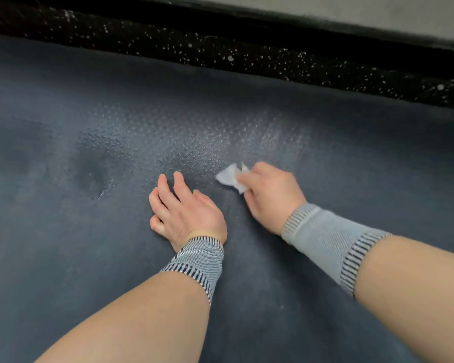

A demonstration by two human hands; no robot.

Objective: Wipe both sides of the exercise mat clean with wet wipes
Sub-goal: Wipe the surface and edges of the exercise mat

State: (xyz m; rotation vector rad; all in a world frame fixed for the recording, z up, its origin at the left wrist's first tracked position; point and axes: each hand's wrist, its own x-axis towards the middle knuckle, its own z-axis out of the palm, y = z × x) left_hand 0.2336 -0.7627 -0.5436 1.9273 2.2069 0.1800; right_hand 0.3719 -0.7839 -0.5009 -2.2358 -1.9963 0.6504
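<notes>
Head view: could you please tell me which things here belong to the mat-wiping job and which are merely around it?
Belongs to the job:
- exercise mat, dark blue, with a wet sheen ahead of the hands
- wet wipe, crumpled
- right hand, gripping the wipe
- left hand, resting on the mat

Just around:
- black speckled floor beyond the mat
- grey wrist sleeves

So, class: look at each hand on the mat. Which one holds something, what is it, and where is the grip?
The right hand grips a crumpled white wet wipe by its near end. The left hand holds nothing, resting on the mat.
</notes>
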